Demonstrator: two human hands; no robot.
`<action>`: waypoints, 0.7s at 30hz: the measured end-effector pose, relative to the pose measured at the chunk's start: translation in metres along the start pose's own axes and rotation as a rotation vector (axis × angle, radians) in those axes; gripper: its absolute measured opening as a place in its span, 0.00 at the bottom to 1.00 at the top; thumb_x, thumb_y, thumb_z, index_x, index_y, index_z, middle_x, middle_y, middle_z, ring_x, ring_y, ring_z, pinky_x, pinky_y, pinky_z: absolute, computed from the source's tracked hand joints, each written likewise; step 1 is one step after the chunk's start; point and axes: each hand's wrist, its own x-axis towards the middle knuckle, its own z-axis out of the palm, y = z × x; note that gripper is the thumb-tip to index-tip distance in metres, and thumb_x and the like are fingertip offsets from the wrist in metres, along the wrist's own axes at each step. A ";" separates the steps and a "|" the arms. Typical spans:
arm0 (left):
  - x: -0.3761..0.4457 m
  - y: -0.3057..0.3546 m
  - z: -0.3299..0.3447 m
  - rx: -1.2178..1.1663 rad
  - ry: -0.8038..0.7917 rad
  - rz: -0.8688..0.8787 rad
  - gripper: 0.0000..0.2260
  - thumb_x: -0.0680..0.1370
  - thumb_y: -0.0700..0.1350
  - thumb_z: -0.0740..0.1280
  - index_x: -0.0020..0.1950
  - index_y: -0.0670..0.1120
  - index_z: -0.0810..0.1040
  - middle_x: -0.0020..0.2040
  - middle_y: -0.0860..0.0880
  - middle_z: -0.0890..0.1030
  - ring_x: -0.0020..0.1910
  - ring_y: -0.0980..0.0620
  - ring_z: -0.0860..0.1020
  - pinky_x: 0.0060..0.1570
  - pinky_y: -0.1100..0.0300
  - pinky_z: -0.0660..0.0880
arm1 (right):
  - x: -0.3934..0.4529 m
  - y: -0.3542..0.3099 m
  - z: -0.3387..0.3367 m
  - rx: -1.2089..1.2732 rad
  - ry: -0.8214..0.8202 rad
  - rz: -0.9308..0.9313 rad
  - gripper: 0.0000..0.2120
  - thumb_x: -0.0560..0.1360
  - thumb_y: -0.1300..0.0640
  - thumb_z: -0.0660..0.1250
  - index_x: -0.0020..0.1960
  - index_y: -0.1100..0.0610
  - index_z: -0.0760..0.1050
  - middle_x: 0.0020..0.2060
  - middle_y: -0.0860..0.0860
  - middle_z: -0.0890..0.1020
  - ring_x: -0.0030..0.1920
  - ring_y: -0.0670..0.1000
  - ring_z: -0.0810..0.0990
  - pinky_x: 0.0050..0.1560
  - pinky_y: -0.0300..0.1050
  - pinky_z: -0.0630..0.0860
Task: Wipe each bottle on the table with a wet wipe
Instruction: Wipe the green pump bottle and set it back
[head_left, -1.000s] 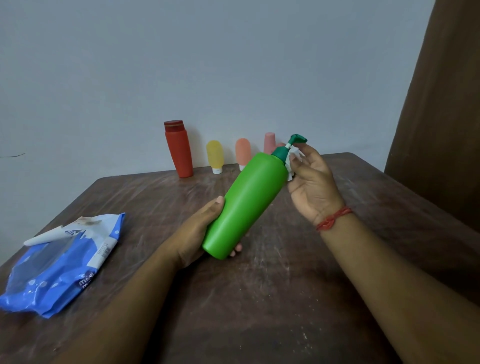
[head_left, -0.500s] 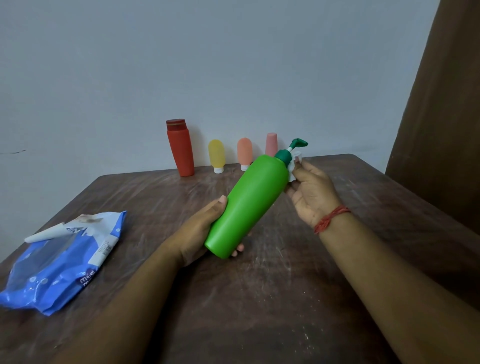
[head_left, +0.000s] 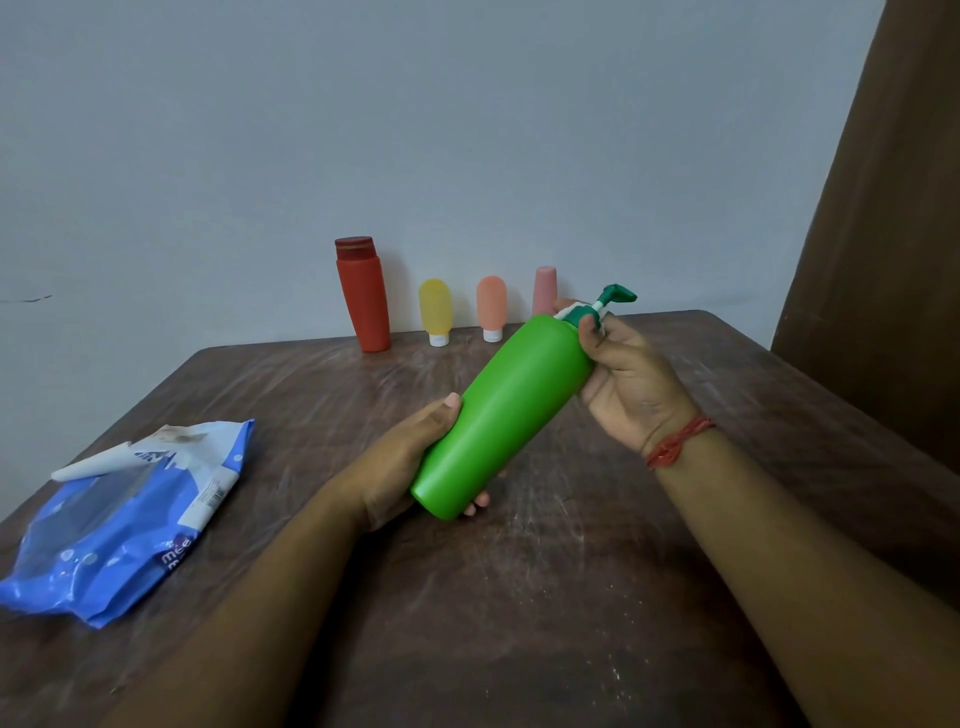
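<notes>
- A bright green pump bottle (head_left: 506, 415) sits in the centre of the frame, tilted, its base low and toward the left, its dark green pump head (head_left: 613, 297) pointing to the upper right. It is lifted off the table.
- My left hand (head_left: 410, 462) grips the bottle's lower end: the thumb lies along its left side and fingertips show under the base.
- My right hand (head_left: 631, 379), right of centre, curls around the bottle's neck just below the pump, thumb pressed against the collar.
- A small scrap of white wet wipe (head_left: 602, 325) shows between those right-hand fingers and the pump stem; most of it is hidden by my hand.
- A red thread band (head_left: 678, 449) circles my right wrist.
- Behind the green bottle, along the far edge of the table against the wall, stand four more: a tall red bottle (head_left: 363, 296), a small yellow tube (head_left: 435, 312), an orange tube (head_left: 491, 307), and a pink tube (head_left: 544, 289) partly hidden by the pump.
- A blue wet wipes pack (head_left: 124, 525) lies flat at the lower left of the frame, its flap lifted.
- All of it rests on or above a dark, scuffed wooden table (head_left: 545, 597).
- A pale grey wall (head_left: 415, 130) fills the upper frame, with a brown panel (head_left: 893, 208) at the right edge.
</notes>
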 end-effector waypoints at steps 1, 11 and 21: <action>0.000 0.000 0.000 0.000 0.005 0.002 0.26 0.79 0.61 0.62 0.71 0.46 0.71 0.53 0.31 0.82 0.40 0.35 0.83 0.37 0.46 0.82 | 0.002 0.001 0.000 -0.062 0.014 -0.015 0.15 0.76 0.58 0.64 0.60 0.64 0.74 0.55 0.57 0.83 0.56 0.53 0.83 0.54 0.47 0.80; 0.004 -0.003 0.001 -0.024 0.055 0.011 0.28 0.78 0.63 0.62 0.69 0.44 0.71 0.52 0.31 0.82 0.39 0.35 0.83 0.37 0.47 0.82 | 0.001 0.002 -0.014 -1.474 0.458 -0.728 0.10 0.77 0.51 0.69 0.46 0.58 0.81 0.43 0.50 0.73 0.41 0.49 0.73 0.38 0.43 0.71; 0.003 -0.002 0.004 -0.011 0.048 0.028 0.22 0.80 0.59 0.60 0.68 0.48 0.72 0.52 0.33 0.82 0.39 0.35 0.83 0.36 0.47 0.82 | 0.000 0.004 -0.007 -1.715 0.196 -0.918 0.19 0.71 0.71 0.60 0.58 0.62 0.78 0.54 0.58 0.78 0.54 0.60 0.76 0.55 0.50 0.74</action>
